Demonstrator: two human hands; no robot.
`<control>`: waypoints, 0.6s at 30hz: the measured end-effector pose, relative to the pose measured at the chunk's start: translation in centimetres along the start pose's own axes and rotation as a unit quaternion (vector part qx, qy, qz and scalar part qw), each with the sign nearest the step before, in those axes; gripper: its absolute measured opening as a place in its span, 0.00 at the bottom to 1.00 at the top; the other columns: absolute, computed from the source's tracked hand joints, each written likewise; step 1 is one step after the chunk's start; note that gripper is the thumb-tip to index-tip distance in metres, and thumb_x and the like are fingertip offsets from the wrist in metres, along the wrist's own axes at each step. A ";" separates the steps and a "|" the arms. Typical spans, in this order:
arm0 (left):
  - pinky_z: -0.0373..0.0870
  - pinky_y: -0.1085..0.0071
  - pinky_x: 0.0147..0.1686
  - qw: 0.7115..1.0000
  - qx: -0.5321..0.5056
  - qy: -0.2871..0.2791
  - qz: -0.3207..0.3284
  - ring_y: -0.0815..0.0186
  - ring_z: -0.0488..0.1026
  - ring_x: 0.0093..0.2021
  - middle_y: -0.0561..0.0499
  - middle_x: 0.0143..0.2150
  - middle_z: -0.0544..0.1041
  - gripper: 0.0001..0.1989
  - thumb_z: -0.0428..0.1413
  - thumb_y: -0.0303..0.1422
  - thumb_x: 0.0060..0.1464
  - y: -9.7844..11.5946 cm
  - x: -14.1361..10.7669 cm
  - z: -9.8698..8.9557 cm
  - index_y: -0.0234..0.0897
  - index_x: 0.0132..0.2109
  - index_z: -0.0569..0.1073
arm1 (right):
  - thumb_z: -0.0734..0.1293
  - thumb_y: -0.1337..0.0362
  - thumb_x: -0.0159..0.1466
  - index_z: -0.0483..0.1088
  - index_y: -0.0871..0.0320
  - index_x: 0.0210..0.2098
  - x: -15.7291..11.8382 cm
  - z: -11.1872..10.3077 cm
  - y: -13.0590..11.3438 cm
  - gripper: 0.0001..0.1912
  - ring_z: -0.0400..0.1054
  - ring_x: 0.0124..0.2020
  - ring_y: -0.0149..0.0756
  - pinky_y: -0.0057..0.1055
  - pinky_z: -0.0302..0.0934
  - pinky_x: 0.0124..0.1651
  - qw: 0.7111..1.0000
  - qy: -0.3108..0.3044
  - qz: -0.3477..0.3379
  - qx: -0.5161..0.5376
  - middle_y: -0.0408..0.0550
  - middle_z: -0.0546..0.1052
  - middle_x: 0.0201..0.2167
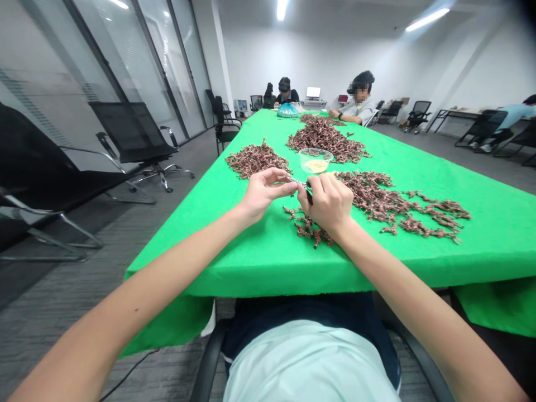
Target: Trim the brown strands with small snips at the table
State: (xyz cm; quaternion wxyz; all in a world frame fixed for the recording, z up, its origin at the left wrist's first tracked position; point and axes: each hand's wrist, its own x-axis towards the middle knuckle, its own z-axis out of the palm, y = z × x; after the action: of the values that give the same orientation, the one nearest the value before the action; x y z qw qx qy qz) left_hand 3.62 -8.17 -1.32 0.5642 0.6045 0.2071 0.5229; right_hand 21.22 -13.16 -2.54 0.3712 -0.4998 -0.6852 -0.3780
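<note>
Above the green table my right hand (331, 200) is closed around a small hand tool (309, 194) with a black handle and a thin metal tip, perhaps pliers or cutters. The tip points left, to the fingertips of my left hand (263, 192). Thumb and fingers of the left hand are pinched together; what lies between them is too small to make out. Under and beside the right hand lie loose small brown figure-like pieces (315, 234). A clear plastic tub (302, 162) with pale yellowish bits in it stands just beyond both hands.
Brown piles lie at the left (255, 159), farther back (322, 139) and at the right (377, 195) on the green cloth (234, 234). A blue bag (288, 110) is at the far end, where people sit. Black chairs (134, 134) stand left of the table.
</note>
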 end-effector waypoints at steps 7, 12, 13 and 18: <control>0.76 0.65 0.44 0.999 0.015 0.020 0.022 0.64 0.80 0.39 0.49 0.38 0.81 0.19 0.75 0.35 0.40 -0.1 0.3 -0.5 0.35 0.39 0.80 | 0.57 0.54 0.72 0.71 0.57 0.35 0.1 0.4 0.6 0.18 0.67 0.30 0.36 0.34 0.53 0.34 0.989 0.016 0.119 0.092 0.50 0.77 0.30; 0.74 0.62 0.52 0.999 0.033 -0.002 0.033 0.62 0.80 0.44 0.47 0.40 0.83 0.18 0.75 0.35 0.41 -0.1 0.4 -0.7 0.36 0.39 0.80 | 0.58 0.52 0.71 0.69 0.56 0.30 0.3 0.6 1.4 0.19 0.60 0.24 0.33 0.34 0.50 0.33 0.964 0.000 0.219 0.151 0.45 0.71 0.23; 0.74 0.61 0.54 0.999 0.038 -0.012 0.033 0.61 0.80 0.45 0.46 0.41 0.84 0.18 0.74 0.36 0.42 0.0 0.3 -0.7 0.36 0.39 0.80 | 0.58 0.52 0.71 0.68 0.56 0.29 0.3 0.6 1.5 0.20 0.60 0.24 0.33 0.33 0.49 0.33 0.961 -0.001 0.226 0.160 0.45 0.71 0.22; 0.70 0.56 0.60 0.997 0.055 -0.047 0.034 0.58 0.79 0.52 0.44 0.46 0.84 0.17 0.73 0.37 0.44 0.1 0.2 -0.6 0.35 0.40 0.80 | 0.58 0.52 0.71 0.67 0.55 0.27 0.3 0.6 1.6 0.20 0.59 0.23 0.33 0.33 0.49 0.32 0.955 -0.008 0.230 0.188 0.44 0.69 0.21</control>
State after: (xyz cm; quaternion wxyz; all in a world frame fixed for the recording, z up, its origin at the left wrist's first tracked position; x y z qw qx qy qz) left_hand 3.08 -7.76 -1.23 0.5210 0.6652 0.1879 0.5008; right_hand 22.65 -12.16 -2.26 0.5296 -0.5679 -0.6138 -0.1425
